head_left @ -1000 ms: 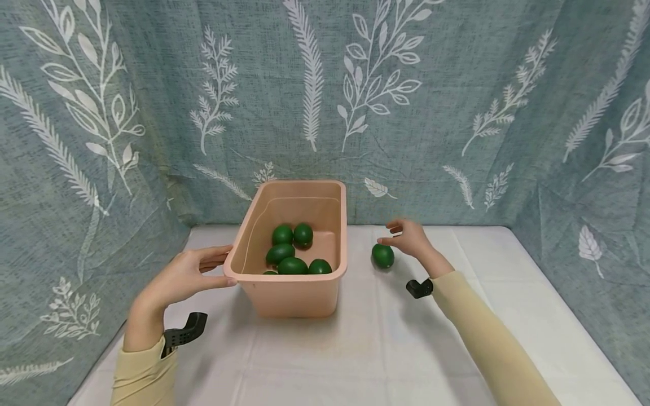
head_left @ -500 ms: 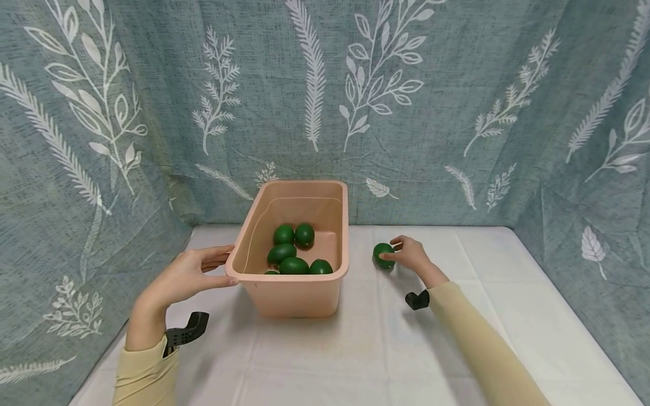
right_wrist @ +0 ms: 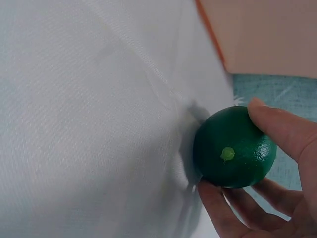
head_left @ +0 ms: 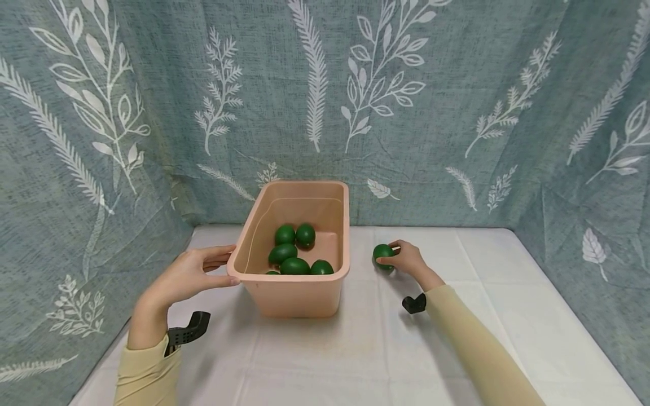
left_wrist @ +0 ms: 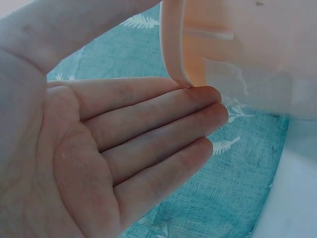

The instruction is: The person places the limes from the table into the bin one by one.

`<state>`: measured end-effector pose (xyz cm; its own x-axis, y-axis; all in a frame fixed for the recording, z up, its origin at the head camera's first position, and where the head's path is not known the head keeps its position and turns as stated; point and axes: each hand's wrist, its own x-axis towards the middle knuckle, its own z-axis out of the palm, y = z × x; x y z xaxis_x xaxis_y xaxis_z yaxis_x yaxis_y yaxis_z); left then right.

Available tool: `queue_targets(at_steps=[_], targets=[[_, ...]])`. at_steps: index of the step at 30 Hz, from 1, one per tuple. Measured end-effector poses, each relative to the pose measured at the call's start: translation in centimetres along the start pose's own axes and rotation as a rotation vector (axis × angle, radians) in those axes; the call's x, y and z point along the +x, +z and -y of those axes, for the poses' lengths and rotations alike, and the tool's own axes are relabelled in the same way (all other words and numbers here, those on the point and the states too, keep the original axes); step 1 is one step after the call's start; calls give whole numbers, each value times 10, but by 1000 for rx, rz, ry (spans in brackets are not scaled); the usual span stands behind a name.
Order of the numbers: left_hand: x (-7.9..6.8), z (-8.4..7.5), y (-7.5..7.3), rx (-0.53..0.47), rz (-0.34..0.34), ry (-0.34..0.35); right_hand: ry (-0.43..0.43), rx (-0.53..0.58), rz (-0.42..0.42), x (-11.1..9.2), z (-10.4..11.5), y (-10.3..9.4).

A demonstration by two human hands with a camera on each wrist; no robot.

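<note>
Thumb and fingers of my right hand (head_left: 408,258) pinch a dark green, smooth, lime-like fruit (right_wrist: 235,148) on the white cloth, right of the bin. A pale green stem spot shows on its skin in the right wrist view. My left hand (head_left: 187,274) is at the near left corner of a peach plastic bin (head_left: 297,298). Its fingers (left_wrist: 158,121) lie straight against the rim, with the thumb at the bin's front edge. Inside the bin lie several more green fruits (head_left: 294,266), one partly hidden by the front wall.
A white cloth (head_left: 315,361) covers the table. Behind and at both sides hangs a blue-green curtain (head_left: 279,113) with white leaf prints, close to the bin's far end. Each wrist carries a black camera mount (head_left: 189,330).
My right hand has come down from above the fruit, and its fingers have closed round it. The left hand stays at the bin, which has not moved.
</note>
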<state>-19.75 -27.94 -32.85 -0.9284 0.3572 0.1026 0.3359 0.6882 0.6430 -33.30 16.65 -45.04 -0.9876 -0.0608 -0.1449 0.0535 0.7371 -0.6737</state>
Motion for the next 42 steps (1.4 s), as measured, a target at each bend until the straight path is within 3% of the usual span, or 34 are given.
queue_targets(at_steps=[6,17,29,42], targets=[[1,0,0,-1,8,1,-21,7,-12,-4,1,-6],[1,0,-1,-4,7,2,-94,7,-20,-14,22,-36],[2,-1,-1,3,3,3,-172,3,-7,-31,58,-70],[1,-1,0,25,-4,2,-300,-29,-19,-45,104,-89]])
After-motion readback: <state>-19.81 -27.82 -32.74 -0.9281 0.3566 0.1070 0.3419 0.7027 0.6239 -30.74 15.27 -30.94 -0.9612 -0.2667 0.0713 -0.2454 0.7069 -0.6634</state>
